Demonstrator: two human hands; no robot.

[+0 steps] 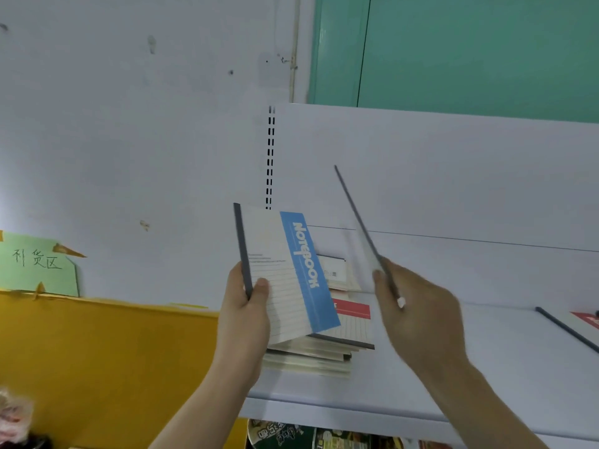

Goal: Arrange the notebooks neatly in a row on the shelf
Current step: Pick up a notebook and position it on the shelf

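At frame centre the left hand (244, 306) pinches a blue-banded notebook (285, 273) upright, the right hand's (418, 306) fingers grip a second notebook (359, 222) edge-on, above the stacked notebooks (324, 351) on the white shelf (453, 367) against a pale wall (129, 124).

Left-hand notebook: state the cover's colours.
Cream notebook with ruled lines, blue band lettered white, dark grey spine; head view.

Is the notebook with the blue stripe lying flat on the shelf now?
No, the left hand holds the notebook with the blue stripe upright by its dark spine, above the stack of notebooks on the shelf.
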